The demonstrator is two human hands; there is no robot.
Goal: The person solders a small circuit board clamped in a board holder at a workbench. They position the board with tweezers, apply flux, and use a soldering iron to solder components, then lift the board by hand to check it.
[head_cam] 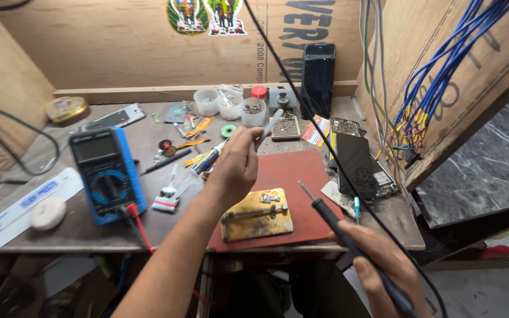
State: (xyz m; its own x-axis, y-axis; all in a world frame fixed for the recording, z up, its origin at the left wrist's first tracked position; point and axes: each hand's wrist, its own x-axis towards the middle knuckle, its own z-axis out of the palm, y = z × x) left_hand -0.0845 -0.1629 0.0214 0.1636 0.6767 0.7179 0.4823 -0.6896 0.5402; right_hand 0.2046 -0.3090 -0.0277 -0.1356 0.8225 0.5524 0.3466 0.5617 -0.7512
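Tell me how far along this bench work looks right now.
Done: a phone lies opened on the bench, and a brass jig sits on the red mat. In hand: right hand holds a soldering iron; left hand lifts a slim tool. Left: the iron's tip touches nothing yet.

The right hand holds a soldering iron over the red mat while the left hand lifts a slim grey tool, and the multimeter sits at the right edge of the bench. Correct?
Not quite. In the head view the multimeter sits at the left of the bench, not the right. The right hand does hold the soldering iron and the left hand the grey tool.
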